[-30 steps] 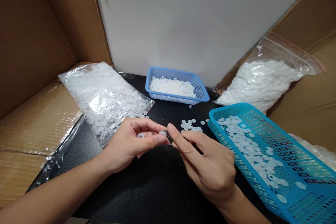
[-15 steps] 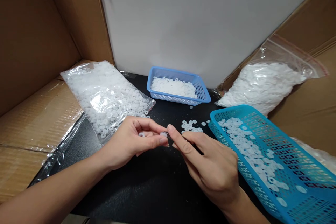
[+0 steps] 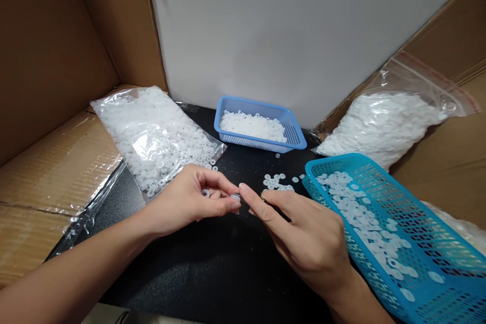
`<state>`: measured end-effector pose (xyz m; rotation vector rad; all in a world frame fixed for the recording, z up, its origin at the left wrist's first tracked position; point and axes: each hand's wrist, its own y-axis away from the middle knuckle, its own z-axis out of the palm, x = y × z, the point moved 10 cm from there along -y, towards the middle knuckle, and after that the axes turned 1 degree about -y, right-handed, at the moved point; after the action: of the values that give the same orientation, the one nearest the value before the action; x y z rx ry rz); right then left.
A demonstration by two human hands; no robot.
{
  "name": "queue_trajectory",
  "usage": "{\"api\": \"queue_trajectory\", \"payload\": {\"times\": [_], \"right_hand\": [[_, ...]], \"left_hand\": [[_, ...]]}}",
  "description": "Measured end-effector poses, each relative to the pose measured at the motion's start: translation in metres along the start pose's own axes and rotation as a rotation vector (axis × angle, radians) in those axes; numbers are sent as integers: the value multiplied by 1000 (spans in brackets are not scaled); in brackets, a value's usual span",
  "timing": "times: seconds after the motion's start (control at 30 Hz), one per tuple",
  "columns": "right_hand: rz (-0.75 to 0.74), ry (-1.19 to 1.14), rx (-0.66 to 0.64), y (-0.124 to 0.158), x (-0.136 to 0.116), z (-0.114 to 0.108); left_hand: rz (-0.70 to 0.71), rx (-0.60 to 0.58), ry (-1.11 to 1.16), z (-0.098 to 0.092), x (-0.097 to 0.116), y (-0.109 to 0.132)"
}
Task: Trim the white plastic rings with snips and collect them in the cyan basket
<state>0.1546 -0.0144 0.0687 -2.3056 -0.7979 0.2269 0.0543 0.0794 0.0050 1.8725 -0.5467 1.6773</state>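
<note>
- Left hand has a small white plastic ring pinched between thumb and forefinger, just above the black table.
- Right hand: the index tip touches that ring, but I can't tell if it's gripping.
- A teal mesh plastic basket sits just beside the right hand.

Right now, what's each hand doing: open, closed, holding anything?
Left hand: closed, pinching a small white ring.
Right hand: fingers at that ring; whether it grips cannot be told.

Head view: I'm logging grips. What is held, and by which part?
The left hand pinches a white ring by its edge, thumb and forefinger; a second ring sits against its fingers. The right hand touches the first; its grip is unclear.
</note>
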Motion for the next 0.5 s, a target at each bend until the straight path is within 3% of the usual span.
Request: {"api": "queue_trajectory", "payload": {"times": [0.37,0.5], "right_hand": [[-4,17,-8,-1,0,1],[28,-58,7,-2,1,2]], "left_hand": [[-44,-34,-36,2,-4,1],[-20,3,-57,-1,-3,1]]}}
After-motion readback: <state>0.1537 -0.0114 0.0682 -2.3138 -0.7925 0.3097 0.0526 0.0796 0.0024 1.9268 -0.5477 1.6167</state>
